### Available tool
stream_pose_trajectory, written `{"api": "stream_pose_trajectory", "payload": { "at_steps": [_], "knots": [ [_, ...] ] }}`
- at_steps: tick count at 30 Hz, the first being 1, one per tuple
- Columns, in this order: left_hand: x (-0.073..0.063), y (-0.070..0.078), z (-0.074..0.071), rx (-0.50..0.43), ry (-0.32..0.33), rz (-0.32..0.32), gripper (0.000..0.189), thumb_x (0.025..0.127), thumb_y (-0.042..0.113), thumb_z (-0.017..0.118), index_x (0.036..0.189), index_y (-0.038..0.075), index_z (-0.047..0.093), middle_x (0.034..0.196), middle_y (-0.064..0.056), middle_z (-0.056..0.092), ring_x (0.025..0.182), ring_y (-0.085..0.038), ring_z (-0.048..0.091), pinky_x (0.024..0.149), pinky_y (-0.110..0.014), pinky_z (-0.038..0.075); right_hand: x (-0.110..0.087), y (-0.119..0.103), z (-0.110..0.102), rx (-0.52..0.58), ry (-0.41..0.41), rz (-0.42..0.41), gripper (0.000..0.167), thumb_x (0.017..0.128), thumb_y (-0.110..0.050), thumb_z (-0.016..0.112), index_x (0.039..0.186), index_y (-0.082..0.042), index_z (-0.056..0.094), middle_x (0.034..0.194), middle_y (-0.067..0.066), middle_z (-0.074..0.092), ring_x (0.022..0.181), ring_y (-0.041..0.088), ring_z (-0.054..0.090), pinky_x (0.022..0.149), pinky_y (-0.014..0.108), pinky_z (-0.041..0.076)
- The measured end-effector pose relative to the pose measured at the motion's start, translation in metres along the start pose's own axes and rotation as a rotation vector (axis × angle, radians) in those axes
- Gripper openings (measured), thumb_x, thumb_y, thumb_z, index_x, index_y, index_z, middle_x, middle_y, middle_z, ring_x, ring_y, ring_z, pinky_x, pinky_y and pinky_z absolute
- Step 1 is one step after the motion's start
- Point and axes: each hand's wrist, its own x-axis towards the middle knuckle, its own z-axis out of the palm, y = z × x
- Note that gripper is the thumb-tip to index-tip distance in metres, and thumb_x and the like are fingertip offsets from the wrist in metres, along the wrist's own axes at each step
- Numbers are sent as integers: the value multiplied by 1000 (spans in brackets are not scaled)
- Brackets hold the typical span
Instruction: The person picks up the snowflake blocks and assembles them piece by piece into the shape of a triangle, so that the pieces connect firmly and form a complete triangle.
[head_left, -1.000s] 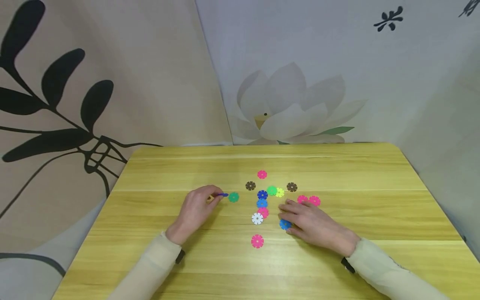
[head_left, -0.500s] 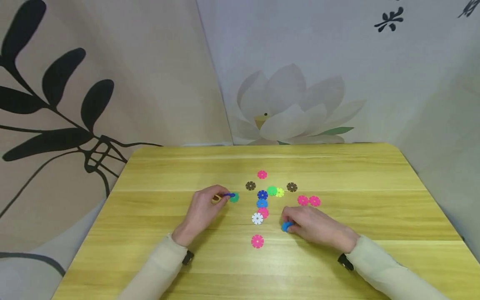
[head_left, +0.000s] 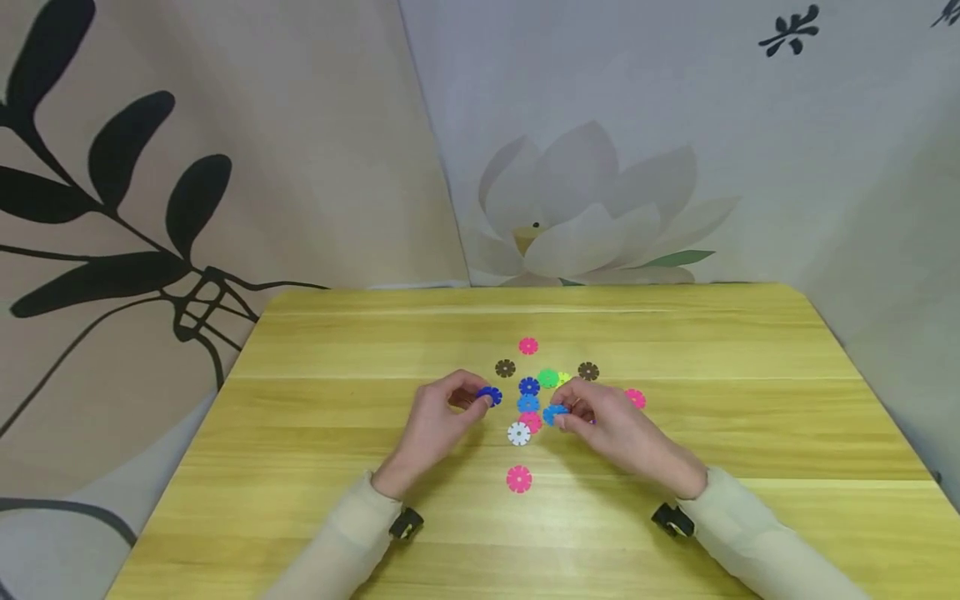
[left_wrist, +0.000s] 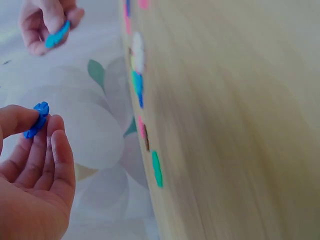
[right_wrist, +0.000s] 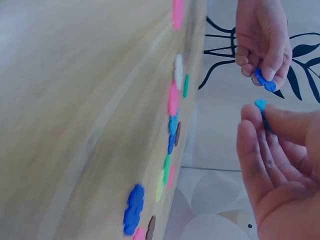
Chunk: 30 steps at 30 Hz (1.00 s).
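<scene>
Open bench point(head_left: 465, 550) near me, then a pink disc point(head_left: 519, 487); past it my left hand point(head_left: 438, 422) pinches a blue disc point(head_left: 492, 392), my right hand point(head_left: 625, 425) a light-blue disc point(head_left: 553, 413), both raised, apart, some flat discs point(head_left: 528, 409) lying between and below. Looks to me like the pairing step; next wants notches lined up, rims meeting. Beyond the far pink disc point(head_left: 528, 341), open room to the bench's edge!
</scene>
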Motion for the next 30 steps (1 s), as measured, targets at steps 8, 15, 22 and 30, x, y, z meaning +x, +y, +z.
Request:
{"api": "stream_pose_trajectory", "payload": {
  "at_steps": [8,15,22,30],
  "knots": [
    [-3,12,8,-243,-45,-149,14,91,3,75,105,3,73,89,-6,70,82,-33,70,68,-34,60,5,-9,3,76,76,-30,13,96,-11,75,108,-10,69,97,1,73,86,17,73,78,28,60],
    [-2,18,16,-419,-85,-222,19,92,0,70,110,-4,68,90,-10,68,87,-45,70,82,-54,60,9,-14,7,72,123,-68,14,93,-5,77,105,-9,72,95,-1,72,84,9,70,77,28,60],
    [-1,21,19,-512,-86,-285,21,91,-1,70,110,-7,65,89,-10,68,81,-31,72,80,-39,62,12,-16,12,42,158,-121,14,91,-1,77,102,-9,72,95,-2,71,84,8,69,78,26,60],
    [-3,21,22,-593,-83,-303,20,93,0,70,108,-9,62,87,-9,68,76,-18,70,76,-29,61,11,-14,16,-32,204,-228,18,88,3,78,98,-9,71,96,-4,70,84,8,70,76,25,60]
  ]
}}
